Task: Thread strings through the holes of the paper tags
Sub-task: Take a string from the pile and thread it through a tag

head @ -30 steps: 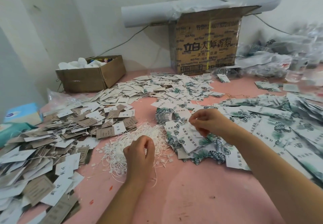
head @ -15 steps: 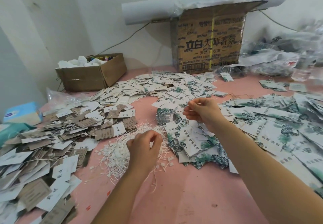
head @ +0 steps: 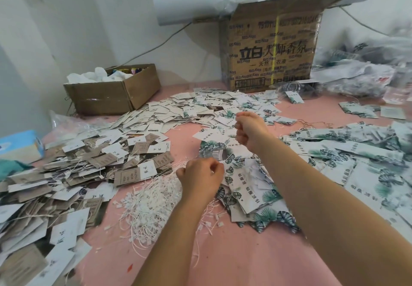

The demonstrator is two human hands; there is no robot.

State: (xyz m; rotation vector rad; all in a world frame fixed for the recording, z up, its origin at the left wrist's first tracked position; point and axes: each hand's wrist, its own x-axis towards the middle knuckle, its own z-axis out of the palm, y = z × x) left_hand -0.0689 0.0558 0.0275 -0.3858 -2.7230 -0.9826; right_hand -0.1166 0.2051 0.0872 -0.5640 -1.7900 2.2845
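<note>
Strings (head: 151, 203) lie tangled, strands pointing every way, just left of the left grip (head: 200, 178), which pinches some. Beyond it the right grip (head: 249, 129) is clenched above leaf-printed tags (head: 245, 196); I cannot tell what it holds.

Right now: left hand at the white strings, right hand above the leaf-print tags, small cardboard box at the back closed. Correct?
No. The small cardboard box is open, with white crumpled material inside; the head view shows it. The rest holds: left hand at the white strings, right hand above the leaf-print tags.
</note>
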